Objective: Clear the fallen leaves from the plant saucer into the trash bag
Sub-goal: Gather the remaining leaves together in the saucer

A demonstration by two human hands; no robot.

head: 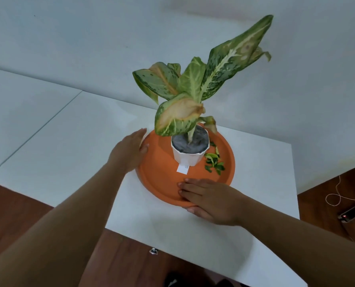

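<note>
An orange plant saucer [162,179] sits on a white table [73,154]. In it stands a white pot [190,157] with a tall variegated plant [195,85]. Several small green fallen leaves [213,162] lie in the saucer to the right of the pot. My left hand [129,151] grips the saucer's left rim, thumb over the edge. My right hand [208,200] holds the near rim, fingers lying on top and thumb underneath. No trash bag is in view.
A white wall rises close behind the table. A second white surface [17,104] adjoins on the left. Brown wood floor [333,195] lies to the right, with a thin cable and a small dark device [352,213] on it.
</note>
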